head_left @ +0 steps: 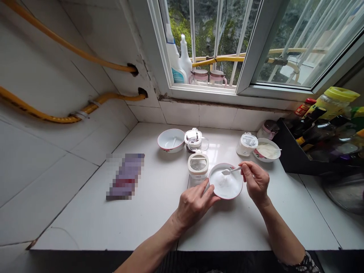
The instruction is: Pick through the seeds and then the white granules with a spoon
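A bowl of white granules [227,187] stands on the white tiled counter. My left hand [193,203] rests against its left rim, thumb and fingers gripping the edge. A small white spoon [231,171] is pinched in my right hand [256,182], its tip over the granules at the back of the bowl. Just left of the bowl is a clear square jar [198,165], its lid raised behind it. Behind that stands another lidded jar [193,139]. A white bowl [171,141] with a spoon inside sits at the back left.
At the right are a lidded jar [247,145], a bowl of white powder [266,150] and a black rack [298,151] of bottles. A blurred purple packet [126,178] lies at the left. Behind the counter are a window sill [204,91] and yellow pipes [102,100].
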The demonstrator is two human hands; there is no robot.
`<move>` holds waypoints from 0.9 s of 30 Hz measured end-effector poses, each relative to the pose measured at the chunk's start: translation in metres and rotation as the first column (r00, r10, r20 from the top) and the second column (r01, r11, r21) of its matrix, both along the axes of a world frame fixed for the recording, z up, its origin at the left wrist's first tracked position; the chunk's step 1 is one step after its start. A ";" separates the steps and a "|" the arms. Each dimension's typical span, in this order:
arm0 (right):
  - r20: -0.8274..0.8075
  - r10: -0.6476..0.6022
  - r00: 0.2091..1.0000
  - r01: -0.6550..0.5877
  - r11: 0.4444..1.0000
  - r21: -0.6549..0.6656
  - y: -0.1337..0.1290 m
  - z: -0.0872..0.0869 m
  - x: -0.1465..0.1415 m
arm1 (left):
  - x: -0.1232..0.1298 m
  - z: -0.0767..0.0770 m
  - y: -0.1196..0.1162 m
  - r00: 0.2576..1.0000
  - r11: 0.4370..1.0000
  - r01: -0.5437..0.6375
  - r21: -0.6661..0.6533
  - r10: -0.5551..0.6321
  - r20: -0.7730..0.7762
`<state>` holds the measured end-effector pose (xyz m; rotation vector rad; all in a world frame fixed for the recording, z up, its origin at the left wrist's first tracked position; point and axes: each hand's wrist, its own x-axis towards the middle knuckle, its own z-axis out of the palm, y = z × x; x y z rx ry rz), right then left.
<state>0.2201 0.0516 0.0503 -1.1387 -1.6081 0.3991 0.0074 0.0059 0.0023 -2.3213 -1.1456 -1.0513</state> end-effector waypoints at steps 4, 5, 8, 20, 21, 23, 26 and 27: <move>-0.118 -0.054 0.992 0.041 0.994 -0.105 0.007 -0.004 0.001 | 0.001 0.002 0.000 1.000 1.000 0.002 0.000 -0.002 0.004; -0.130 -0.053 0.990 0.038 0.992 -0.120 0.008 -0.004 0.001 | 0.001 0.002 -0.001 1.000 1.000 0.001 0.001 -0.001 0.005; -0.146 -0.032 0.989 0.008 0.987 -0.161 0.010 -0.005 0.001 | 0.001 0.001 -0.001 1.000 1.000 0.002 0.015 -0.002 0.006; -0.091 0.017 0.996 -0.031 0.986 -0.161 0.013 -0.007 -0.001 | 0.002 0.003 -0.003 1.000 1.000 -0.007 0.028 0.007 -0.006; -0.091 0.033 0.995 -0.048 0.985 -0.166 0.014 -0.007 -0.001 | 0.002 0.004 -0.003 1.000 1.000 -0.012 0.020 0.012 -0.014; -0.093 0.058 0.994 -0.073 0.983 -0.171 0.015 -0.007 -0.001 | 0.003 0.008 -0.005 0.999 1.000 -0.024 -0.012 0.023 -0.026; -0.092 0.073 0.993 -0.086 0.984 -0.158 0.016 -0.009 -0.001 | 0.005 0.010 -0.009 0.999 0.996 -0.045 -0.079 0.042 -0.031; -0.093 0.074 0.993 -0.088 0.984 -0.154 0.017 -0.009 -0.001 | 0.006 0.010 -0.011 0.998 0.994 -0.053 -0.098 0.051 -0.025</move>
